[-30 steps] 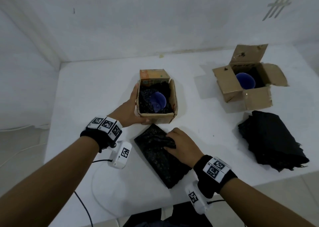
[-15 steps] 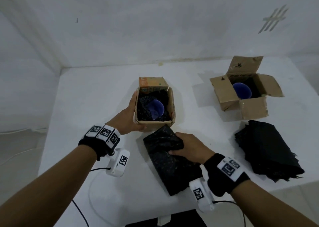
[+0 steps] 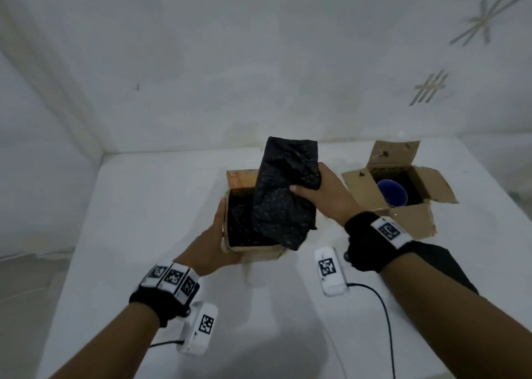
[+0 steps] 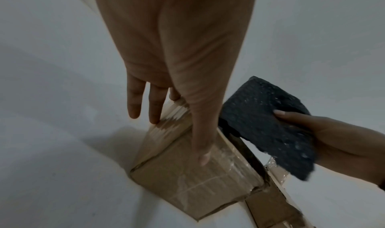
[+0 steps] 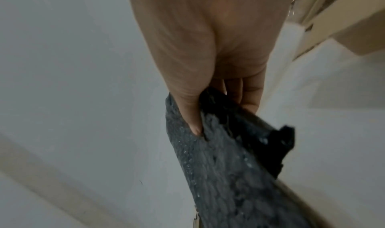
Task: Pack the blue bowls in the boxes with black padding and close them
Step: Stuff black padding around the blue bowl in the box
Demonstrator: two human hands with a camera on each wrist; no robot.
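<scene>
An open cardboard box (image 3: 259,253) lined with black padding stands mid-table. My left hand (image 3: 220,234) holds its near-left corner; in the left wrist view the straight fingers (image 4: 145,113) lie along the side of the box (image 4: 187,182) and the thumb presses on the front. My right hand (image 3: 308,182) grips a black padding sheet (image 3: 282,200) in the air over the box opening, hiding the bowl inside. The right wrist view shows thumb and fingers pinching the sheet (image 5: 229,174). At the right a second box (image 3: 408,220) with spread flaps holds a blue bowl (image 3: 393,195).
A pile of black padding (image 3: 440,260) lies at the right, partly behind my right forearm. White walls close the table at the back and left. A black cable (image 3: 385,306) trails over the white table (image 3: 144,234) near its front edge.
My right hand has lifted the black sheet off the table and carried it up over the near box. The left hand has stayed on the box.
</scene>
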